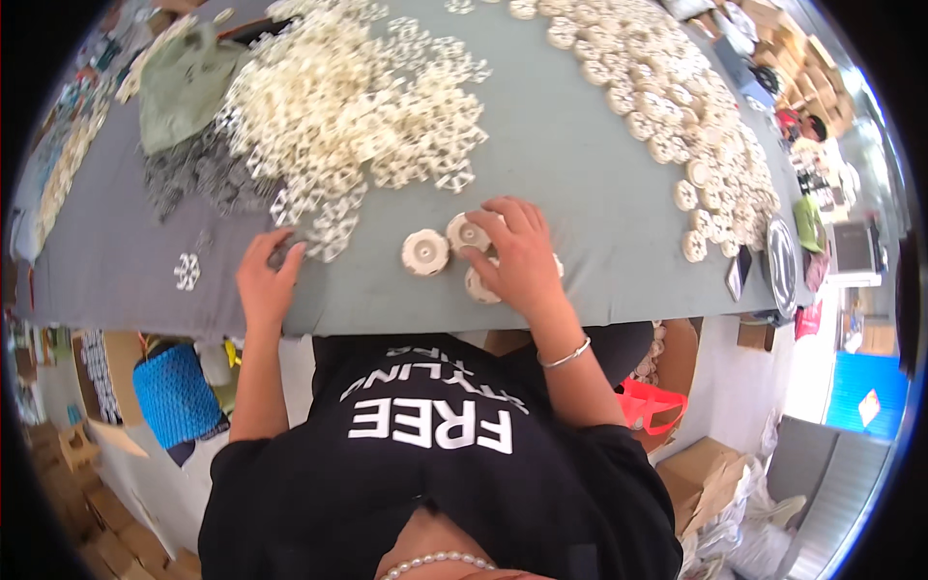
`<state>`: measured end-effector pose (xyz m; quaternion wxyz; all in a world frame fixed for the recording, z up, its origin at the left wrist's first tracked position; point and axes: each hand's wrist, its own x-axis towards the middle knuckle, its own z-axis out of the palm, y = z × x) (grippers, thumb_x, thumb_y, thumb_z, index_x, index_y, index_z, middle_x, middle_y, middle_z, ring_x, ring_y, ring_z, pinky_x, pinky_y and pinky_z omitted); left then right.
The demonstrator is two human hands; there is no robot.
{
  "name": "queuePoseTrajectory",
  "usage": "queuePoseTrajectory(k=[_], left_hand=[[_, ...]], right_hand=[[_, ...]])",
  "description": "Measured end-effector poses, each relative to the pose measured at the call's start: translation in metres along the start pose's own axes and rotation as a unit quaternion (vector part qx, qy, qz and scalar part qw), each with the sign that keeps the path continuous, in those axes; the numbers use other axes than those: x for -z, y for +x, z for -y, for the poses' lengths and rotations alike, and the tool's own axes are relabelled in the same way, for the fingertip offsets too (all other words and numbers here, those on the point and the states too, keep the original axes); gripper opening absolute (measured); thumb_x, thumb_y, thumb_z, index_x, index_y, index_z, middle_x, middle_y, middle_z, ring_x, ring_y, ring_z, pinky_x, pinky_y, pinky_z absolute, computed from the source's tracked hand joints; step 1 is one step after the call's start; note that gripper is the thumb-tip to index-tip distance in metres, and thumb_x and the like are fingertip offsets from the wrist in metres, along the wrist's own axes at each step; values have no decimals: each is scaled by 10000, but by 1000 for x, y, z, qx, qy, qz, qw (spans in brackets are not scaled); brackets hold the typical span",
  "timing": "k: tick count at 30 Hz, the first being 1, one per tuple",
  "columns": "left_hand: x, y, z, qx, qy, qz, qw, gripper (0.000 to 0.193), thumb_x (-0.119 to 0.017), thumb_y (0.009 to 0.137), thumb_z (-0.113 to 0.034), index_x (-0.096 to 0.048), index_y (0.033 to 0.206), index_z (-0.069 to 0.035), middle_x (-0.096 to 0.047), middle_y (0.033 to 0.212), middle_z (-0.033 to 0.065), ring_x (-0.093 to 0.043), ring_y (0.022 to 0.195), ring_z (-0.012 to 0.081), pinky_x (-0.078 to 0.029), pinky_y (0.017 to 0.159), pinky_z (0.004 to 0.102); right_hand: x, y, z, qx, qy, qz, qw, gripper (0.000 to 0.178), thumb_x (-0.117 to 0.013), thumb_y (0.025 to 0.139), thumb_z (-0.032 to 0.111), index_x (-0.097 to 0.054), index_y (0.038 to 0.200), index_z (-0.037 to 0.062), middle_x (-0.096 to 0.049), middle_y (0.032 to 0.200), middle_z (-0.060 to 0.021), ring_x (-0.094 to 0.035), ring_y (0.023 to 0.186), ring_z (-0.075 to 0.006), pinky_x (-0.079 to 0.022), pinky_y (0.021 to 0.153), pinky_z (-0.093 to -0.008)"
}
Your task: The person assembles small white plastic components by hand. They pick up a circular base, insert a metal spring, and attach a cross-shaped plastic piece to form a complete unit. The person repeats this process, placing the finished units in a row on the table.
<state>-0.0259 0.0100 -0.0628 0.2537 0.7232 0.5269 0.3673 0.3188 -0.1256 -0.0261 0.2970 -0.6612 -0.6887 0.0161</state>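
Note:
My left hand (267,280) is over the cloth near the front edge, thumb and forefinger curled about a small dark grey part (279,255). Its exact shape is mostly hidden by the fingers. Farther right, my right hand (518,259) has its fingers and thumb at the edge of a beige wheel-shaped disc (466,233). Another beige disc (424,252) lies flat just left of it. One more disc (480,281) shows partly from under my right hand. Some white openwork plastic pieces (333,224) lie beside my left fingertips.
A large heap of cream openwork pieces (319,101) covers the far middle of the grey cloth-covered table (570,193). Dark grey pieces (208,174) and a green bag (188,87) lie left of it. Beige discs (667,106) spread along the right, near a phone (739,275) and metal tray (781,263).

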Motion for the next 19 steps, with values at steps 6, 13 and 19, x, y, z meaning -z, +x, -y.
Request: queuePoseTrajectory(k=[6,13,19], left_hand=[[-41,-29,-39,113,-294,28,949,299,-743,984,-77,-720,1257,43,-709,984,79,-644,689,100,-536,586,255],[-74,-3,-73,110,-372,105,916,297,-706,1025,-158,-694,1246,41,-719,952,70,-539,608,59,-396,494,203],[-57,-42,-73,118,-401,350,838,390,-734,1017,-235,-676,1332,-13,-724,927,61,-578,584,74,-421,470,182]], right_hand=[[-16,-13,54,-110,315,52,941,401,-800,892,195,-681,1261,91,-649,1255,-135,-648,1165,-325,-555,940,-416],[-50,-11,47,-27,215,-91,972,443,-789,919,213,-641,1314,77,-636,1275,-135,-686,1061,-305,-573,900,-414],[-40,-50,35,-37,390,-13,920,556,-814,934,313,-607,1401,94,-658,1248,-117,-713,946,-221,-583,831,-387]])
